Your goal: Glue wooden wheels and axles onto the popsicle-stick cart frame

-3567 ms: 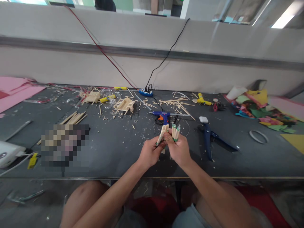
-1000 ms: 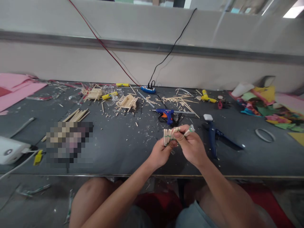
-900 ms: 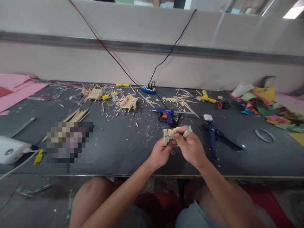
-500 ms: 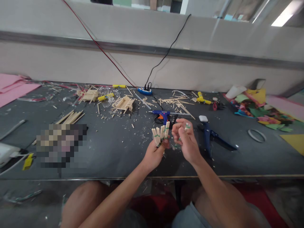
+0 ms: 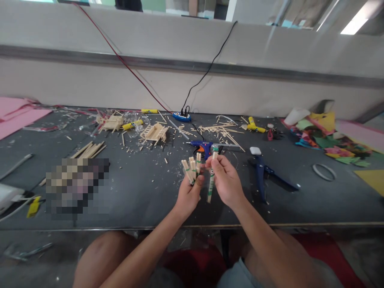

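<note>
My left hand is closed around a bunch of pale wooden chopsticks with green-marked wrapping, their ends fanned upward. Just to its right, my right hand pinches a pair of chopsticks in a clear wrapper with green print, which hangs almost upright with its bare wooden tips at the top. Behind both hands lies a blue glue gun on the dark table. The lower part of the left-hand bunch is hidden by my fingers.
Small stick models stand at the back left, beside loose sticks and yellow tubes. A blue power strip sits by the wall. Dark blue cutters lie to the right, near a grey ring and coloured paper scraps.
My left hand and its bunch have shifted slightly left. My right hand has shifted a little left and down, and the wrapped pair now shows hanging below its fingers.
</note>
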`<state>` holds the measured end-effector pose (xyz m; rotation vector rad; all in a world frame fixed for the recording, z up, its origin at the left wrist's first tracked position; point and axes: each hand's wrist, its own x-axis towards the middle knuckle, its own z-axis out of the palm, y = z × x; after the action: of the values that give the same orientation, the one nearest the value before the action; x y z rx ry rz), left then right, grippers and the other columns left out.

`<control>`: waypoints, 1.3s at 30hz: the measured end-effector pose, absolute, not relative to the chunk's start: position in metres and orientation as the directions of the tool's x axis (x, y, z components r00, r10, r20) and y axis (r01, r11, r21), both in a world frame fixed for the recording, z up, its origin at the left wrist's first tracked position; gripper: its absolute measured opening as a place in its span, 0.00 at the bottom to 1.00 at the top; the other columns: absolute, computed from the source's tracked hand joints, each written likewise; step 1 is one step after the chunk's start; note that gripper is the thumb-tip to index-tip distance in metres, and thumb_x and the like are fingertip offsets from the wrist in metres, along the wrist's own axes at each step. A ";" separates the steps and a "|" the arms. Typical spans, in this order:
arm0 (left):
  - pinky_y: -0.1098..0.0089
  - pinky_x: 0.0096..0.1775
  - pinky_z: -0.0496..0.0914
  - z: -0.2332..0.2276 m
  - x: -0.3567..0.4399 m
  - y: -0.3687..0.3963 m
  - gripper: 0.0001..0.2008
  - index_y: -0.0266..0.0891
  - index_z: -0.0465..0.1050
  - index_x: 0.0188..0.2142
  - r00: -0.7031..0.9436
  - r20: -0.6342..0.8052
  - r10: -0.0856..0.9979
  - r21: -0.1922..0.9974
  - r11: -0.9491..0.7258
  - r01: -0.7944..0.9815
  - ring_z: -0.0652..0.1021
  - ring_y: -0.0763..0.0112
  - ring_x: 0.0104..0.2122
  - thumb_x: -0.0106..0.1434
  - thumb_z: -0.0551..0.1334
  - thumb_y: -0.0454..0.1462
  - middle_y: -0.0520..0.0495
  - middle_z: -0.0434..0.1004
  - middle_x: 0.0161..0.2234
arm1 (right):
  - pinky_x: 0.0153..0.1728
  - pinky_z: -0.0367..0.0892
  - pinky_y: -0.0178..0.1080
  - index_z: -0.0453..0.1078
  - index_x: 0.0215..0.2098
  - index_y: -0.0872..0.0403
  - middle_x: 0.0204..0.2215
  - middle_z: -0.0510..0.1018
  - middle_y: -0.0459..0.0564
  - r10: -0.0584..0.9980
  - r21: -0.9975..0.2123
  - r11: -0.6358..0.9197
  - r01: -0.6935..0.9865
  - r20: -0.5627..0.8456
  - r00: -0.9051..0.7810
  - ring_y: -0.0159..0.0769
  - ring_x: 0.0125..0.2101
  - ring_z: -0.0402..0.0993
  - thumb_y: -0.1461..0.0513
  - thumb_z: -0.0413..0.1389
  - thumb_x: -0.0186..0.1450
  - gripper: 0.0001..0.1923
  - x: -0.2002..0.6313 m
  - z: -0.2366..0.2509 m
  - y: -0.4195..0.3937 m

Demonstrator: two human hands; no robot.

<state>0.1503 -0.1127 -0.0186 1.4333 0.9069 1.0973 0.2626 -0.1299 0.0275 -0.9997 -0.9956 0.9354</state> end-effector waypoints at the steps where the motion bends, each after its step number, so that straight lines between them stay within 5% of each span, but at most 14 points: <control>1: 0.74 0.29 0.63 -0.018 0.150 -0.113 0.17 0.36 0.68 0.37 0.281 0.154 0.947 0.988 -0.155 -0.020 0.66 0.73 0.25 0.61 0.53 0.47 0.50 0.68 0.26 | 0.33 0.63 0.34 0.70 0.33 0.50 0.28 0.69 0.44 0.930 -0.960 0.269 -0.079 0.238 0.280 0.30 0.30 0.66 0.55 0.52 0.62 0.08 0.262 0.026 -0.130; 9: 0.69 0.41 0.65 -0.017 0.150 -0.110 0.15 0.37 0.71 0.39 0.322 0.245 0.915 0.965 -0.261 0.009 0.71 0.68 0.36 0.63 0.53 0.44 0.48 0.72 0.31 | 0.38 0.64 0.36 0.72 0.35 0.50 0.33 0.74 0.46 0.888 -0.905 0.353 0.239 0.404 0.221 0.34 0.35 0.70 0.59 0.54 0.62 0.06 0.263 0.029 -0.135; 19: 0.69 0.40 0.66 -0.015 0.148 -0.111 0.15 0.36 0.70 0.43 0.488 0.273 0.829 0.926 -0.363 0.099 0.72 0.68 0.34 0.65 0.51 0.41 0.47 0.74 0.35 | 0.40 0.65 0.37 0.71 0.36 0.50 0.34 0.75 0.48 0.873 -0.867 0.336 0.368 0.433 0.224 0.35 0.37 0.71 0.60 0.53 0.62 0.06 0.271 0.010 -0.144; 25: 0.68 0.45 0.64 -0.016 0.144 -0.108 0.14 0.36 0.68 0.45 0.554 0.290 0.781 0.912 -0.401 0.088 0.72 0.67 0.41 0.65 0.50 0.39 0.45 0.73 0.41 | 0.41 0.64 0.38 0.71 0.37 0.50 0.36 0.74 0.49 0.868 -0.848 0.350 0.398 0.453 0.203 0.36 0.38 0.71 0.61 0.52 0.63 0.07 0.271 0.007 -0.144; 32: 0.69 0.40 0.66 -0.020 0.146 -0.108 0.13 0.35 0.68 0.41 0.559 0.283 0.779 0.913 -0.397 0.091 0.72 0.69 0.35 0.65 0.49 0.40 0.46 0.73 0.36 | 0.42 0.65 0.40 0.72 0.39 0.50 0.37 0.75 0.49 0.862 -0.840 0.339 0.424 0.458 0.216 0.37 0.40 0.71 0.60 0.52 0.63 0.08 0.272 0.003 -0.147; 39: 0.67 0.42 0.66 -0.017 0.147 -0.108 0.14 0.35 0.68 0.43 0.551 0.295 0.781 0.920 -0.389 0.059 0.71 0.69 0.36 0.65 0.50 0.40 0.44 0.72 0.38 | 0.38 0.69 0.40 0.71 0.40 0.51 0.38 0.77 0.51 0.929 -0.932 0.201 0.302 0.279 0.242 0.39 0.37 0.73 0.56 0.51 0.63 0.11 0.269 -0.001 -0.147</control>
<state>0.1472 -0.1079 -0.0172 1.8132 0.6924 0.9292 0.2690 -0.1475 -0.0011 -1.3351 -1.2913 0.6740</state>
